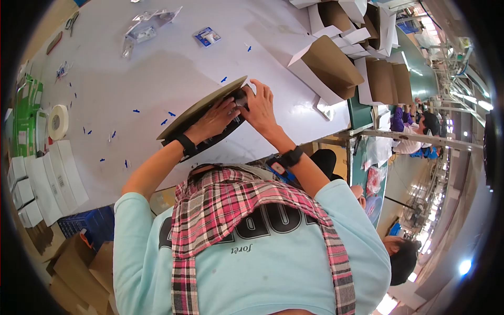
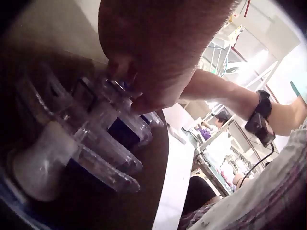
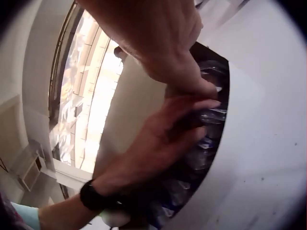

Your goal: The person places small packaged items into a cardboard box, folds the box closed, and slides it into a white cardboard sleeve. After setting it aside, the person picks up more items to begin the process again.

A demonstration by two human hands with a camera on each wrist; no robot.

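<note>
Clear, ridged plastic packs (image 2: pixel 108 154) beneath fingers (image 1: pixel 224 108)

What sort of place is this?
Likely a factory or workshop packing area: open boxes at one end of the worktable, a small blister pack lying on it, and another person beside a long green bench.

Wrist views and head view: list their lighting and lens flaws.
Head: fisheye bending, black corners, a lamp flaring. Left wrist: packs in deep shadow, background washed out. Right wrist: left hand dim and soft, bright strip blown out.
</note>
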